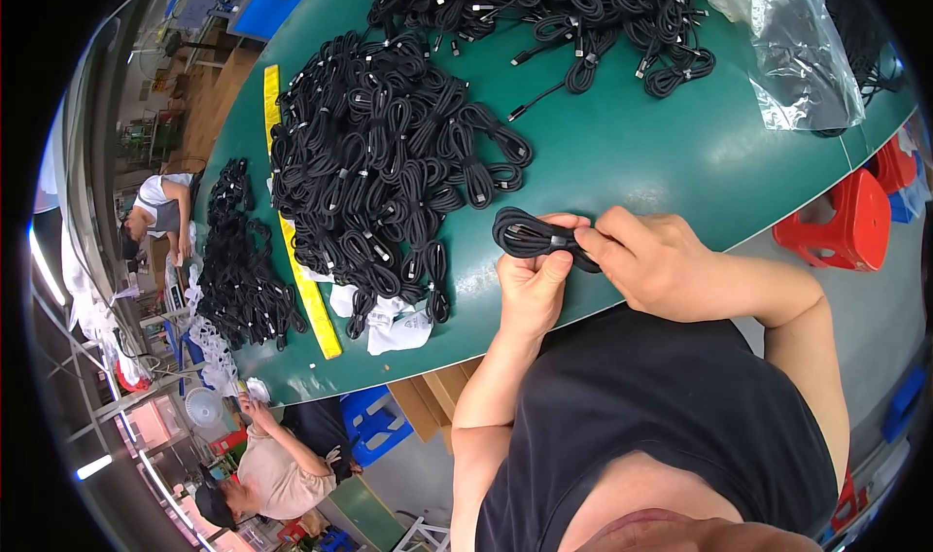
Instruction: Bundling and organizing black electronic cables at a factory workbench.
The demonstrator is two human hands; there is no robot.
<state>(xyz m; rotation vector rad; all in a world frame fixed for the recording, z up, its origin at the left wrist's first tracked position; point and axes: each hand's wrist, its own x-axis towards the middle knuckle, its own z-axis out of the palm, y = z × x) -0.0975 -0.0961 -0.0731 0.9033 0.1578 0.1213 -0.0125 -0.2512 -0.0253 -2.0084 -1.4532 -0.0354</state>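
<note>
A coiled black cable point(526, 233) is held up just over the near edge of the green table point(603, 158). My left hand point(535, 290) is closed round its underside, thumb pressed on the bundle's middle. At the cable's right end, the fingers of my right hand point(641, 256) pinch the bundle; what lies between those fingertips is partly hidden. Left of my hands spreads a large pile of coiled black cables point(379, 163) with light metal plugs. Another heap of black cables point(622, 8) lies at the far side.
A yellow strip point(316, 309) runs along the pile's left, with more cables point(243, 280) beyond it. White cloth point(398, 330) pokes out below the pile. A clear plastic bag point(802, 66) lies at the far right, above a red stool point(846, 224). Two people work at the left.
</note>
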